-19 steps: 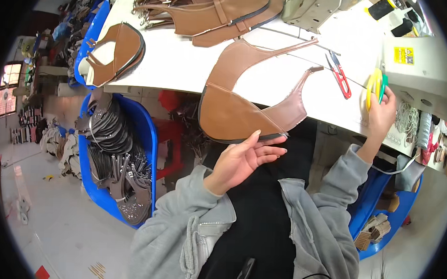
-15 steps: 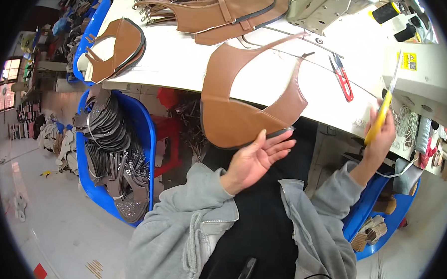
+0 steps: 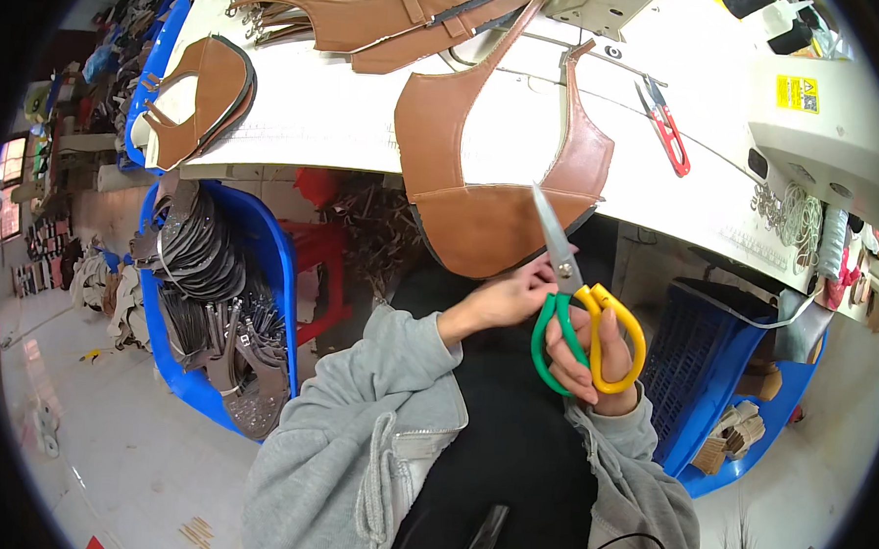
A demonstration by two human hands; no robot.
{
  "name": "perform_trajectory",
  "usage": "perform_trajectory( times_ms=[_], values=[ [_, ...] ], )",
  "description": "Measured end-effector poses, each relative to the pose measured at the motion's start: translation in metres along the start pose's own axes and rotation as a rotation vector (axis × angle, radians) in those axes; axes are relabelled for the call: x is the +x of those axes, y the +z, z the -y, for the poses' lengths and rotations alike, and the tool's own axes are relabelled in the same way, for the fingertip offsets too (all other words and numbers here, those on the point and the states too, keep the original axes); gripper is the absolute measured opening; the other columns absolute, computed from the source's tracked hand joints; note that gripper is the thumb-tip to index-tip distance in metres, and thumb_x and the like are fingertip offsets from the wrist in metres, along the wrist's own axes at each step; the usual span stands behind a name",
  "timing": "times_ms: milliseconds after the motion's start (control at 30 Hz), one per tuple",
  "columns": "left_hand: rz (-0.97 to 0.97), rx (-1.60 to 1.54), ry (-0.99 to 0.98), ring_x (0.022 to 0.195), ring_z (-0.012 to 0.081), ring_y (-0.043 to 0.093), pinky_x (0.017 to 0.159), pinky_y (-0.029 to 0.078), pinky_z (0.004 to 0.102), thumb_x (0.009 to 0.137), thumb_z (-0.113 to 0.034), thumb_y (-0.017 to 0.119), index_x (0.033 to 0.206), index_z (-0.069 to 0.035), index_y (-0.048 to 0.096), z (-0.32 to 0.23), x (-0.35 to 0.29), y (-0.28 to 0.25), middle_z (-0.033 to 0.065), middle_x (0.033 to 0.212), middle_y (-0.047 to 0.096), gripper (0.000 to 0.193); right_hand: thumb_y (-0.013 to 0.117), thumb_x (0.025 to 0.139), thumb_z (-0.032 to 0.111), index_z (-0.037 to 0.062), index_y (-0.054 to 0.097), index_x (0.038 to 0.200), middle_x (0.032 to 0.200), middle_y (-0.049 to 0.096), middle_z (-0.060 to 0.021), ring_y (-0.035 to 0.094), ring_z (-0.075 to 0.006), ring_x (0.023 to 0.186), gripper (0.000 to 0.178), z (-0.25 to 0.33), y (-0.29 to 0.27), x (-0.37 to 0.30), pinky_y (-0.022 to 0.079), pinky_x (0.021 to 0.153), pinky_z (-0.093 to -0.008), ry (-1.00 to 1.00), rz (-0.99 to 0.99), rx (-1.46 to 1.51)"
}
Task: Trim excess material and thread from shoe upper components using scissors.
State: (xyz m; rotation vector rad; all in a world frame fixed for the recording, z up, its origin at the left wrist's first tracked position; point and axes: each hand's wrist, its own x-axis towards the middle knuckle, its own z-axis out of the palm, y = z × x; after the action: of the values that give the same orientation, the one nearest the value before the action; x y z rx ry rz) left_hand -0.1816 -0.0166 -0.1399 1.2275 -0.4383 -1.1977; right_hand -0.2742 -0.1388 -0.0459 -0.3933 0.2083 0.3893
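A brown leather shoe upper (image 3: 481,232) with two long straps lies partly on the white table and hangs over its front edge. My left hand (image 3: 502,302) is closed at the upper's lower dark edge, its fingertips partly hidden by the scissors. In my right hand (image 3: 612,365) are scissors (image 3: 561,265) with one green and one yellow handle loop, fingers through the loops. Their blades lie together and point up and away across the upper's right part.
Red thread snips (image 3: 669,137) lie on the table (image 3: 318,132) below the sewing machine (image 3: 593,11). More brown uppers (image 3: 372,21) are piled at the back, and others (image 3: 217,93) lie at left. Blue baskets (image 3: 286,307) stand on both sides, the left one full of dark glittery uppers.
My right hand has brought the scissors from the right side inward, beside my left hand. My left hand has gone from spread to closed at the edge. The upper has turned slightly.
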Motion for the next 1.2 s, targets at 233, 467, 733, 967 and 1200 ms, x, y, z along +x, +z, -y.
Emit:
perform_trajectory(
  times_ms=[233, 467, 733, 967, 1200],
  values=[
    [-0.306, -0.754, 0.185, 0.094, 0.0274, 0.06, 0.074, 0.054, 0.0396, 0.076, 0.001, 0.043, 0.111, 0.006, 0.049, -0.023, -0.072, -0.088, 0.016, 0.112, 0.056, 0.036, 0.021, 0.09, 0.057, -0.0032, 0.045, 0.098, 0.048, 0.037, -0.0006, 0.031, -0.0078, 0.027, 0.065, -0.001, -0.008, 0.002, 0.028, 0.028, -0.0169, 0.034, -0.008, 0.142],
    [-0.397, -0.715, 0.177, 0.098, 0.0236, 0.059, 0.077, 0.053, 0.0381, 0.09, -0.027, 0.049, 0.122, 0.001, 0.042, -0.056, -0.067, -0.046, 0.0141, 0.112, 0.056, 0.043, 0.025, 0.077, 0.072, -0.0041, 0.044, 0.1, 0.05, 0.039, -0.0005, 0.035, -0.0064, 0.03, 0.082, -0.006, -0.007, 0.003, 0.031, 0.031, -0.0137, 0.035, 0.007, 0.005],
    [-0.641, -0.57, 0.316, 0.103, 0.0145, 0.053, 0.089, 0.044, 0.0312, 0.091, -0.011, 0.051, 0.122, -0.004, 0.044, -0.052, -0.029, 0.0, 0.0055, 0.115, 0.053, 0.033, 0.017, 0.066, 0.082, -0.0032, 0.043, 0.101, 0.051, 0.039, 0.0001, 0.036, -0.0072, 0.032, 0.095, -0.011, 0.005, -0.002, 0.03, 0.031, -0.0163, 0.1, 0.047, -0.048],
    [-0.604, -0.732, 0.37, 0.106, 0.0152, 0.051, 0.09, 0.042, 0.0342, 0.094, -0.023, 0.044, 0.125, -0.011, 0.042, -0.038, -0.026, 0.023, 0.0019, 0.118, 0.051, 0.032, 0.018, 0.064, 0.084, -0.0022, 0.044, 0.103, 0.052, 0.041, -0.0004, 0.038, -0.0091, 0.031, 0.098, -0.012, 0.0, -0.005, 0.033, 0.031, -0.0179, 0.148, 0.071, 0.057],
    [-0.726, -0.637, 0.444, 0.102, 0.0126, 0.051, 0.089, 0.041, 0.0301, 0.092, -0.015, 0.048, 0.119, -0.006, 0.048, -0.031, -0.03, 0.021, 0.0024, 0.112, 0.054, 0.028, 0.019, 0.064, 0.083, -0.0036, 0.043, 0.102, 0.052, 0.041, -0.0002, 0.039, -0.0086, 0.031, 0.098, -0.012, 0.003, -0.005, 0.033, 0.03, -0.0173, 0.194, 0.059, 0.017]
  ],
)
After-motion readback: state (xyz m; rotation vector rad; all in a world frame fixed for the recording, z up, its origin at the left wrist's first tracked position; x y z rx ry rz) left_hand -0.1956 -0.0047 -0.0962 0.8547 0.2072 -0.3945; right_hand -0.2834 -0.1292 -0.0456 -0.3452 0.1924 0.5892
